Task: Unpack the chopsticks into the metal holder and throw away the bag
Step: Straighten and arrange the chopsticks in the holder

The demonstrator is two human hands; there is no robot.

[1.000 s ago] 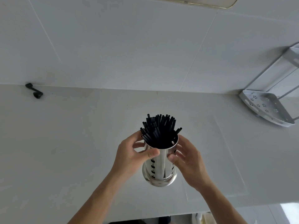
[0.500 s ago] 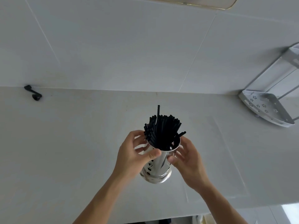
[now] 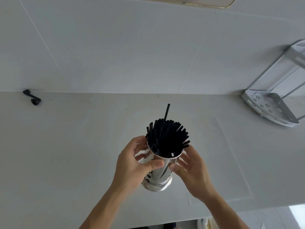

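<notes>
Cupping the metal holder (image 3: 157, 171), both hands (image 3: 134, 164) grip its wall; settle the chopsticks (image 3: 166, 138) gently, upright.

no readable text, no labels, no numbers anywhere

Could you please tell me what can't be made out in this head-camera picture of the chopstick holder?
- Bag: not in the head view at all.
- Metal holder: sides hidden by left hand and right hand.
- Chopsticks: lower ends hidden inside the holder; count too dense to tell.
- Corner rack: cut off by the right edge.
</notes>
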